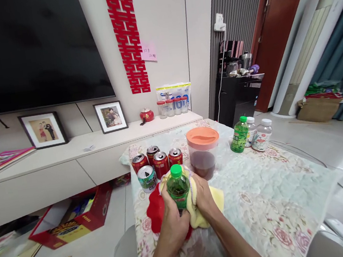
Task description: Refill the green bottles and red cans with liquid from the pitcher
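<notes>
Green-capped bottle in both hands, cans and tub crowding the far side

Clock read from the held bottle, twelve straight ahead of the wearer.

Green-capped bottle (177,185) upright at table centre. Left hand (175,220) curled firmly about its near left side, thumb up along the flank; lower part hidden by fingers. Right hand (203,193) closed on a yellow cloth (218,198), pressing it to the bottle's right side; cloth wraps round behind and trails out toward four o'clock. Fingertips of the right hand lost in the folds.

Close in: four red cans (161,165) from ten round to twelve, a teal-and-silver can (147,179) at ten, nearest of the lot. Between one and two, a clear tub with orange lid (202,137), dark contents; with the cans it blocks the way ahead. Red wavy-edged piece (155,210) at eight, partly under the left hand.

Farther: three bottles (239,135) in a cluster at two, one green, two white-capped. Flowered tablecloth (259,195) beneath all. Beyond the table edge, red-lidded jars (173,108) on a low cabinet (104,148) at twelve; red carton (76,223) on the floor at nine.
</notes>
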The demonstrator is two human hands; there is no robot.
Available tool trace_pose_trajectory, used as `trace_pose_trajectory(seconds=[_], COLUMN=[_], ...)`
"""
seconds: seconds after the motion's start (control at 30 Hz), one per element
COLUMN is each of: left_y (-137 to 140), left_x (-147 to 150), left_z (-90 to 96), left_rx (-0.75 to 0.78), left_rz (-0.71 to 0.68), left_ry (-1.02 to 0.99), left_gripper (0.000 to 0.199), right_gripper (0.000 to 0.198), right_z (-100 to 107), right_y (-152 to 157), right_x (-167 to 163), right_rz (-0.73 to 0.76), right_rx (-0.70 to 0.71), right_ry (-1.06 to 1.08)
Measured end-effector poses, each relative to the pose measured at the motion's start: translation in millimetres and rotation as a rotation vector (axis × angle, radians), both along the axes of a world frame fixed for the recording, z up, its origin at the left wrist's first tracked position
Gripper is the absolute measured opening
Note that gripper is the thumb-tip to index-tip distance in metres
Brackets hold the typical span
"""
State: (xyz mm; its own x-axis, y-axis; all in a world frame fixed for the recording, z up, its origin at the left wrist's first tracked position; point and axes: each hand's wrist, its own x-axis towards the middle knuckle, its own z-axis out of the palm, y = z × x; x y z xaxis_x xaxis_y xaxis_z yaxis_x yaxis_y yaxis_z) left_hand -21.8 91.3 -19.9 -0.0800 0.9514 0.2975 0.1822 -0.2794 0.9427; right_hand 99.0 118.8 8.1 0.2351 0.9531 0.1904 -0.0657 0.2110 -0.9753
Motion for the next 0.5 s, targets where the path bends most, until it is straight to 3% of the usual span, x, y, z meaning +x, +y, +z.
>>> trace_pose_trajectory(seconds=[0.1, 0.33, 0.5], left_y=[-5.9, -7.6, -2.4], left_x=[-3.7, -5.5, -7.2], left_z=[6.8, 7.6, 10.3], left_rx=[-0.075, -0.062, -0.057], left_rz=[-0.091, -0.015, -0.088], left_ry=[0.021, -0.013, -0.061], left_gripper=[0.089, 0.084, 0.09], right_gripper=[0.045, 0.045, 0.042], right_z=[-1.8, -3.6, 8.8], right_y=[-0.7, -1.4, -17.2], right_x=[0.6, -0.9, -1.3], right_rz=[-0.032, -0.085, -0.014], right_rx=[-0.004, 0.016, 0.156], right_ry=[-0.035, -0.058, -0.059])
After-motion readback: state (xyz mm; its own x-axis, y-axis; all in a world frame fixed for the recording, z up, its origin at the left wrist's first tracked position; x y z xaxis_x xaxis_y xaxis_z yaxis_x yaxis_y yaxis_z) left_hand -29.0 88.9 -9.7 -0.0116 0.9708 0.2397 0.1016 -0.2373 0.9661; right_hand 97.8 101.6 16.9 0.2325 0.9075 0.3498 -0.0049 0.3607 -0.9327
